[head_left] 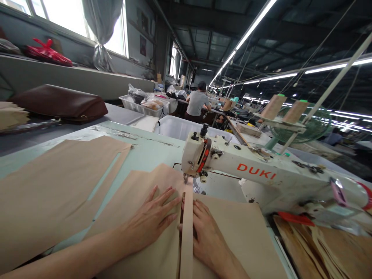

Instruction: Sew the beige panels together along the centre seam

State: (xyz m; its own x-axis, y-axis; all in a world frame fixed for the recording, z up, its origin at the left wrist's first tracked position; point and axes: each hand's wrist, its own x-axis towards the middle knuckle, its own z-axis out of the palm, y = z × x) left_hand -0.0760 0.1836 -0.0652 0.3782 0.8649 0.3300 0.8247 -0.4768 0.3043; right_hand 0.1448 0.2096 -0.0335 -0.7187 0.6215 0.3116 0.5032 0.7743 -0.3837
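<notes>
My left hand (157,213) lies flat with its fingers spread on a beige fabric panel (139,190), just left of a narrow beige strip (188,232). On the strip's other side, my right hand (207,230) has its fingers bent and close together against the strip's edge; some fingertips are hidden by it. A dark gap (181,221) runs along the strip's left side. Ahead of both hands, the strip's far end sits by the presser foot (185,179) of a white sewing machine (252,166).
Another beige panel (43,186) with a long slit lies at left. Beyond it is a brown leather-like piece (61,102). Stacked brown pieces (325,244) lie at lower right. Thread cones (273,106) stand behind the machine. A person (197,104) works farther back.
</notes>
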